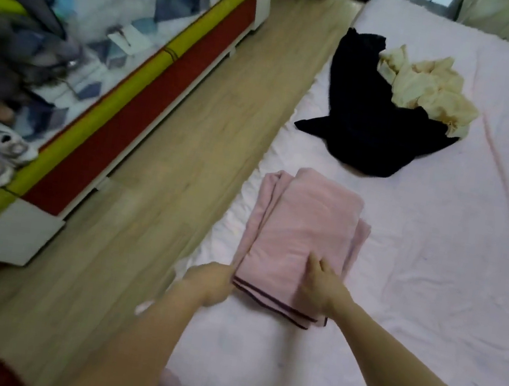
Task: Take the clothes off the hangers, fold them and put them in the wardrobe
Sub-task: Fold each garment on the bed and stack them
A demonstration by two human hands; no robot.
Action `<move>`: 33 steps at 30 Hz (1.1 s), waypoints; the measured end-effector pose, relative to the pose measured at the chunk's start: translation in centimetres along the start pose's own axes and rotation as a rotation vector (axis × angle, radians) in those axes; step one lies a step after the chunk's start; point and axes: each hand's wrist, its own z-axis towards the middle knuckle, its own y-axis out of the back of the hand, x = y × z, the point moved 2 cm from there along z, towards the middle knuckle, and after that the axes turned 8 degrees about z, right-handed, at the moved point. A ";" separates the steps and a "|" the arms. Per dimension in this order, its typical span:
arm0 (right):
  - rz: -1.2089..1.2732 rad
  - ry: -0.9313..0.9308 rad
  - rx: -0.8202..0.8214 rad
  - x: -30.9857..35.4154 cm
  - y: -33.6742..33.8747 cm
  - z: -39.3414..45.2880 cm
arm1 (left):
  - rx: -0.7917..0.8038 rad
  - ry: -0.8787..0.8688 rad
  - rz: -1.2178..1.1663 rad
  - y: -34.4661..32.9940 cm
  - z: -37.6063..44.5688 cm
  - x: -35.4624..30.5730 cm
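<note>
A pink folded cloth (301, 233) is lying flat on the bed. At 1 o'clock from it, a black garment (365, 126) is lying spread out. A cream garment (427, 86) is sitting crumpled on it.

Open pink bed sheet (438, 237) is seen right of the folded pink garment (300, 232) and between it and the black garment (373, 118), on which a cream garment (427, 86) is heaped. Left, a bare floor strip (161, 146) is bounded by a red-and-yellow rail (149, 91).
</note>
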 end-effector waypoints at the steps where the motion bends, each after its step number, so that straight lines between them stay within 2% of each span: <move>1: -0.031 -0.003 0.046 0.9 0.8 -1.2 | 0.015 0.029 0.022 1.3 -2.1 0.8; 4: -0.190 0.151 0.051 5.5 3.9 -6.7 | -0.090 0.084 -0.053 5.7 -10.5 3.1; 7: -0.184 0.276 -0.019 9.9 6.5 -10.0 | -0.265 0.160 -0.076 10.5 -17.3 4.1; 12: -0.278 0.451 0.033 18.4 9.5 -14.8 | -0.270 0.269 0.099 15.5 -24.6 5.5; 17: -0.367 0.575 0.013 26.1 11.0 -15.5 | -0.278 0.305 0.087 18.0 -27.5 9.3; 21: -0.405 0.593 -0.008 32.1 11.3 -14.1 | -0.247 0.286 0.075 19.7 -27.0 15.1; 26: -0.502 0.541 0.003 41.8 8.3 -10.5 | -0.253 0.254 0.089 22.8 -25.0 25.1; 33: -0.449 0.466 0.047 58.4 5.0 -4.9 | -0.095 0.276 0.231 28.1 -24.3 40.7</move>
